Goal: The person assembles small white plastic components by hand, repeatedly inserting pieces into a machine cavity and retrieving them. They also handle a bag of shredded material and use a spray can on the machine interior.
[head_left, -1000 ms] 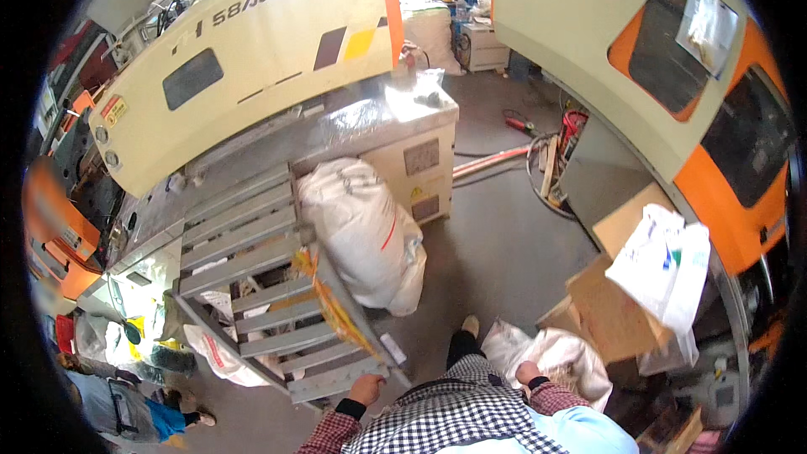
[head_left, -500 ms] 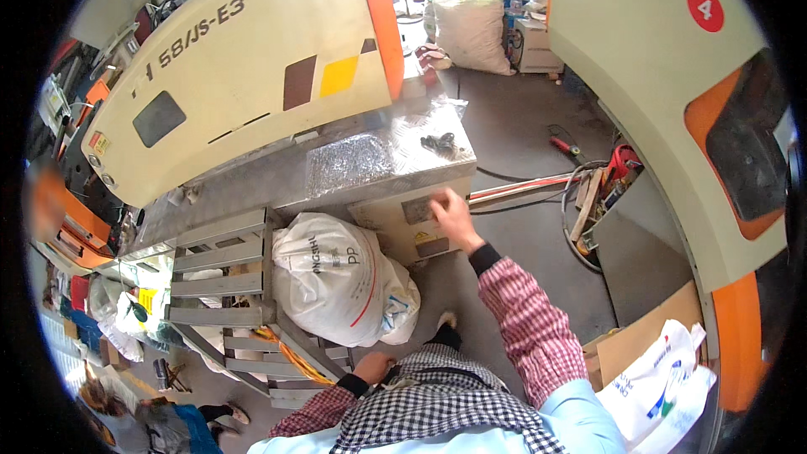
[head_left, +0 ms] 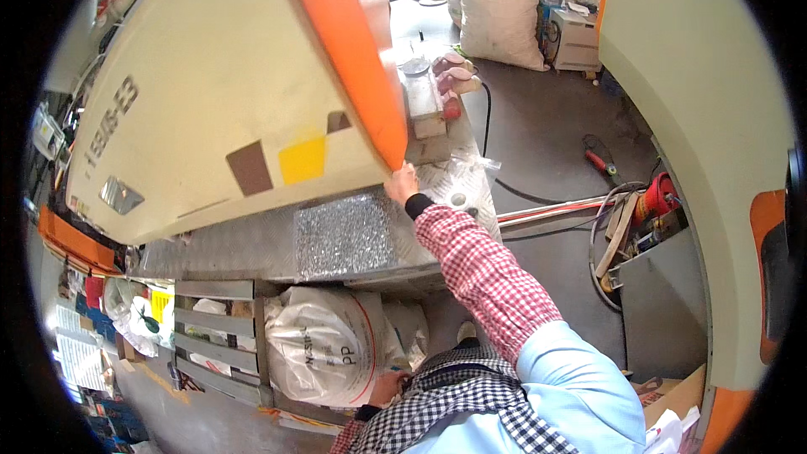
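Observation:
My right hand (head_left: pixel 402 182) reaches forward to the lower corner of a large cream machine door (head_left: pixel 193 109) with an orange edge (head_left: pixel 357 50). Its fingers are curled closed against that edge. Under the door runs a tread-plate metal ledge (head_left: pixel 420 240), partly covered by a silvery bubble-wrap sheet (head_left: pixel 345 235). Clear plastic film (head_left: pixel 475 164) and a small white ring (head_left: pixel 458 199) are beside my right wrist. My left hand (head_left: pixel 388 388) hangs low, close to my checked apron and a full white sack (head_left: pixel 315 349); its fingers are mostly hidden.
A grey slatted frame (head_left: pixel 214 290) stands left of the sack. Pinkish work gloves (head_left: pixel 454 76) rest on the ledge's far end. Hoses and a red reel (head_left: pixel 660 193) crowd the floor at right, beside another machine (head_left: pixel 698 76). Farther back stands a big white sack (head_left: pixel 500 21).
My right hand has gone from in front of the ledge up to the door's orange corner. The view has shifted closer to the door. The black bundle on the ledge no longer shows.

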